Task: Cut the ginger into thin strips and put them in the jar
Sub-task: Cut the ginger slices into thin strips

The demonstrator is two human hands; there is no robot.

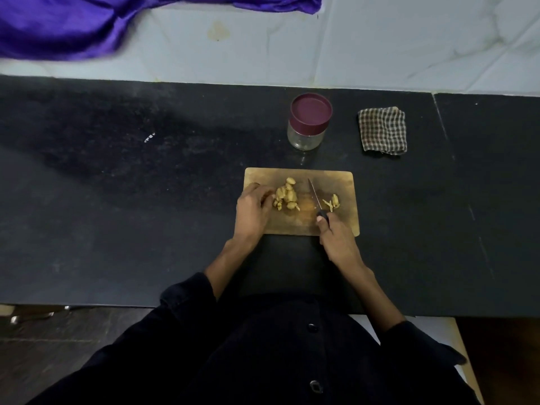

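A wooden cutting board (330, 176) lies on the black counter. A pile of peeled ginger pieces (287, 197) sits on its left half. My left hand (253, 210) rests on the board's left edge, its fingertips touching the pile. My right hand (336, 238) grips the black handle of a knife (315, 197), whose blade points away from me across the middle of the board. A few thin ginger strips (332, 202) lie right of the blade. The glass jar (309, 124) stands behind the board with its maroon lid on.
A folded checked cloth (383, 130) lies right of the jar. Purple fabric (58, 27) is spread over the pale surface behind the counter at the upper left. The black counter (131, 185) runs wide to both sides.
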